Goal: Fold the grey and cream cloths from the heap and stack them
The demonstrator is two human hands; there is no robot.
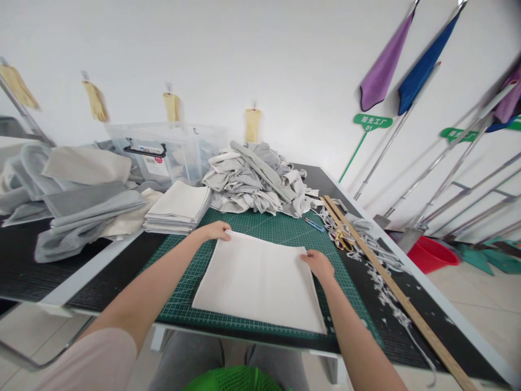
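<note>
A white rectangular piece of cloth (262, 279) lies over the green cutting mat (179, 298) in front of me. My left hand (215, 231) pinches its far left corner between thumb and fingers. At the far right corner, my right hand (320, 264) grips the same cloth, thumb on top. The far edge sags slightly between the two hands, and the near edge rests close to the front of the mat. Whether the cloth is one layer or folded, I cannot tell.
Behind the mat is a heap of grey and white fabric (256, 179). A stack of folded cloths (179, 203), a clear plastic bin (171, 152) and loose fabric (89, 201) stand left. Scissors (342, 240), a blue-handled tool (314, 224), scraps and a long wooden ruler (391, 285) lie right.
</note>
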